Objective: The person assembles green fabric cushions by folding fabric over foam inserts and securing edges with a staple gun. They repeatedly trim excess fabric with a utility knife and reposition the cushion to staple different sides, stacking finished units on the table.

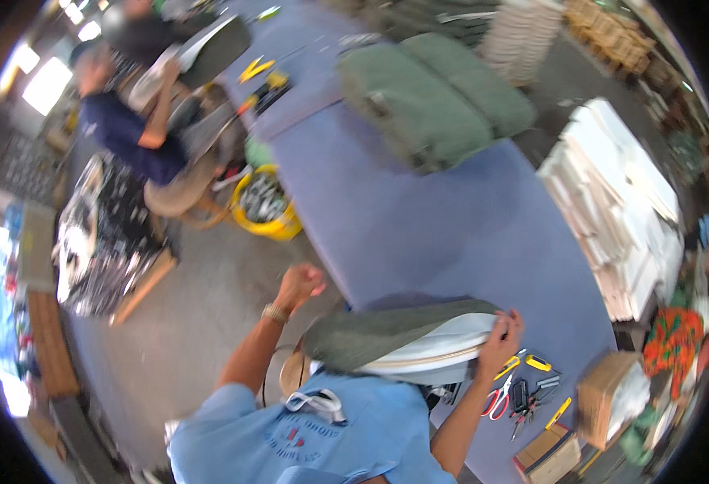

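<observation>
Cushion panel [403, 339], a curved pad with olive-green fabric over a white foam edge, lies across the near corner of the blue desk [451, 226], just in front of the person's chest.

Going from the left: a co-worker [128, 129] in a dark shirt sits well apart, bent over a similar curved piece, with a yellow bucket [266, 210] of small metal parts on the floor beside the desk. Nearer, the left hand [299, 284] is raised above the floor, clear of the panel, curled into a loose fist; whether it pinches anything (a thread, perhaps) I cannot tell. The right hand [501, 335] grips the panel's right end, fingers folded over the fabric where it meets the foam. Just beside it on the desk lie red-handled scissors [495, 402], pliers and a few yellow-handled tools [536, 363]. Farther back sit green cushions [435, 97], and to the right a stack of white foam sheets [612, 202].

With only one hand holding, the panel could pivot or slide off the desk corner, I judge, since much of it overhangs the edge. The fabric might also slip off the foam if the right hand's pull is uneven, leaving wrinkles. The scissors lie close enough to the right forearm to be knocked to the floor.
</observation>
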`<state>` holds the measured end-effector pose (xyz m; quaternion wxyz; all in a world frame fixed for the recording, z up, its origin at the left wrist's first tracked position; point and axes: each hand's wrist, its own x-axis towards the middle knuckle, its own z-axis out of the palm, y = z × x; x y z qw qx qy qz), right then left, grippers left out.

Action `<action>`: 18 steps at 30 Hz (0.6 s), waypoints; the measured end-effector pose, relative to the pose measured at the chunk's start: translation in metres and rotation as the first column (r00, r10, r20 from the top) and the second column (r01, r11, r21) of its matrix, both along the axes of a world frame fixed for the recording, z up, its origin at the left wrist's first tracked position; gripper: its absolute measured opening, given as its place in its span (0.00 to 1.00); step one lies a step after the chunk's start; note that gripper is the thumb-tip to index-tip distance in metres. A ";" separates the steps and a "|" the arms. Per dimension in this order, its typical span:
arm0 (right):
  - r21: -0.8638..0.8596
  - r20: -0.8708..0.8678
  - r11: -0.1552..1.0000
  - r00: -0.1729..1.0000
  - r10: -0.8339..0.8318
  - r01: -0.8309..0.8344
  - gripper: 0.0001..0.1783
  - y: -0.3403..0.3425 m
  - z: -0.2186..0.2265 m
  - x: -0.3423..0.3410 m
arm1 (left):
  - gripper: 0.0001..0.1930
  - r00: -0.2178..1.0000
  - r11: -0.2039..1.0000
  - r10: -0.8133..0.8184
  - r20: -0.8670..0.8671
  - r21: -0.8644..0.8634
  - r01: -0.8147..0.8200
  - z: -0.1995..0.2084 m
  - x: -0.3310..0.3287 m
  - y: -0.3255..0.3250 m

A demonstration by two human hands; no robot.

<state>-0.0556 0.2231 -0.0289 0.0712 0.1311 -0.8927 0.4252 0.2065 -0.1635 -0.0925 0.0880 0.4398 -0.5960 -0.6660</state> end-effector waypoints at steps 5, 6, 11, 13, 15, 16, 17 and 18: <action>-0.076 0.029 0.996 0.998 0.049 -0.046 0.12 0.000 0.001 -0.001 | 0.08 0.966 0.970 0.181 0.185 -0.196 -0.144 0.001 0.025 -0.079; -0.078 0.042 0.996 0.998 0.048 -0.045 0.13 0.000 0.004 -0.001 | 0.10 0.958 0.943 0.271 0.091 -0.228 -0.244 -0.015 0.032 -0.106; -0.058 0.002 0.998 1.000 0.018 -0.018 0.14 0.003 -0.001 -0.001 | 0.29 0.861 0.811 0.509 0.003 -0.338 -0.478 0.048 -0.017 -0.125; -0.193 0.010 0.981 0.999 -0.035 0.037 0.20 0.009 -0.021 -0.003 | 0.30 0.941 0.843 0.318 -0.112 -0.422 -0.335 0.049 -0.048 -0.104; -0.412 0.150 0.902 0.986 -0.074 0.131 0.21 -0.005 -0.024 0.000 | 0.30 0.993 0.943 0.041 -0.112 -0.323 -0.076 0.072 -0.075 -0.069; -0.408 0.274 0.892 0.958 -0.085 0.196 0.22 -0.011 -0.014 0.001 | 0.30 0.985 0.960 -0.111 -0.129 -0.271 0.073 0.083 -0.093 -0.048; -0.363 0.231 0.915 0.968 -0.096 0.177 0.26 -0.015 -0.006 0.002 | 0.29 0.956 0.942 -0.253 -0.148 -0.264 0.208 0.090 -0.114 -0.021; -0.427 0.295 0.881 0.952 -0.080 0.206 0.27 -0.011 -0.004 0.002 | 0.29 0.912 0.906 -0.376 -0.163 -0.270 0.325 0.101 -0.128 0.004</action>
